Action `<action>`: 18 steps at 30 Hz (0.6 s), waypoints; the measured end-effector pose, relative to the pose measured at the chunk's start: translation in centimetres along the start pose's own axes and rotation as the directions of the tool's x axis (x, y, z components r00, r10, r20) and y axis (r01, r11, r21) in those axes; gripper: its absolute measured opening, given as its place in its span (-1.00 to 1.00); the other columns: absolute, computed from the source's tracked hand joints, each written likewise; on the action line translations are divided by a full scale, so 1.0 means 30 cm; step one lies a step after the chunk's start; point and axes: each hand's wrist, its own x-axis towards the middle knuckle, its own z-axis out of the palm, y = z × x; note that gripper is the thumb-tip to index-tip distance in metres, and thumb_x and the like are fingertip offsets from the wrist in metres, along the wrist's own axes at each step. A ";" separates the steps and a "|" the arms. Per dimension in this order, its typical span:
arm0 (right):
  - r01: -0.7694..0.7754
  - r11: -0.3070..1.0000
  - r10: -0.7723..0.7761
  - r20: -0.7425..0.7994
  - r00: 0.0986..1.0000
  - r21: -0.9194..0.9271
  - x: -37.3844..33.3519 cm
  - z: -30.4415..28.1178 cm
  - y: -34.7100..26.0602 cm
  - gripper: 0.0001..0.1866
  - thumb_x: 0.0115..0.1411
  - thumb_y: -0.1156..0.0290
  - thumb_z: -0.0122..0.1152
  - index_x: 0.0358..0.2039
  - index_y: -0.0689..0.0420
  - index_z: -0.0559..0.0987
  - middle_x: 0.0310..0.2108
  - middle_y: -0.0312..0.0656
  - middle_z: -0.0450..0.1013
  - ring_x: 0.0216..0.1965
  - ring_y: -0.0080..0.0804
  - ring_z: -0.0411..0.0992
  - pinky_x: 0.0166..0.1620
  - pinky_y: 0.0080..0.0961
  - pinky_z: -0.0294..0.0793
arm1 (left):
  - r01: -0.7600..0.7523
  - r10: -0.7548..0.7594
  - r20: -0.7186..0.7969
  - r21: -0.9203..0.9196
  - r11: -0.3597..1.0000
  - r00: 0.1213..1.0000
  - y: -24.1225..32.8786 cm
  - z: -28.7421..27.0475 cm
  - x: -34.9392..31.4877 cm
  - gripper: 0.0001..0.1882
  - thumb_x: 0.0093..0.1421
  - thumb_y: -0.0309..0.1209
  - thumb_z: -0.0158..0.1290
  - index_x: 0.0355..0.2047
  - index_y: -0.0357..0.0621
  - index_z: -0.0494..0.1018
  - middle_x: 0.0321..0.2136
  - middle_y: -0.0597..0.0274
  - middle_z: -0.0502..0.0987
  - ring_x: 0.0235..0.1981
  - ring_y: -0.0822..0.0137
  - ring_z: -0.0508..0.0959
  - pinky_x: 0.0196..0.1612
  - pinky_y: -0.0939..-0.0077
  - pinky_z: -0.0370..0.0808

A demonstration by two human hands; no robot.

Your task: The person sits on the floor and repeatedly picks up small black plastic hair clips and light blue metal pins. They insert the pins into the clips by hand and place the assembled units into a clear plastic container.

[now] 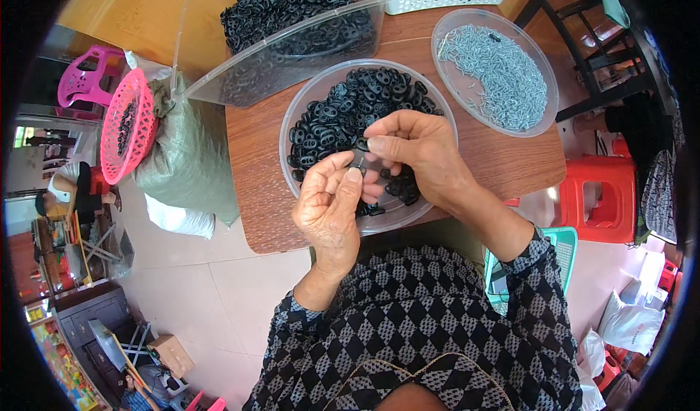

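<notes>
1 small black piece is pinched by the right hand, between thumb and fingertips. A small dark part, partly hidden by the fingers, is gripped between thumb and forefinger of the left hand. Both are held just above a round clear bowl, in which black links are heaped. The bowl is set on a brown table; small metal pins are spread in a clear dish to its right.

Black is seen on the small pieces, silvery grey on the pins. The garment is patterned with diamonds (black and grey).
</notes>
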 end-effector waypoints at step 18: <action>-0.051 0.997 0.054 -0.057 0.997 0.059 0.013 0.026 0.003 -0.88 0.02 0.49 0.22 -0.43 0.26 0.54 -0.56 -0.23 0.47 -0.57 -0.62 0.39 -0.55 -0.73 0.31 | -0.006 0.007 -0.012 0.020 1.000 1.000 0.001 0.007 0.013 -0.76 0.15 -0.61 -0.04 -0.17 -0.47 0.30 -0.53 0.03 0.52 -0.61 0.37 0.52 -0.54 0.60 0.49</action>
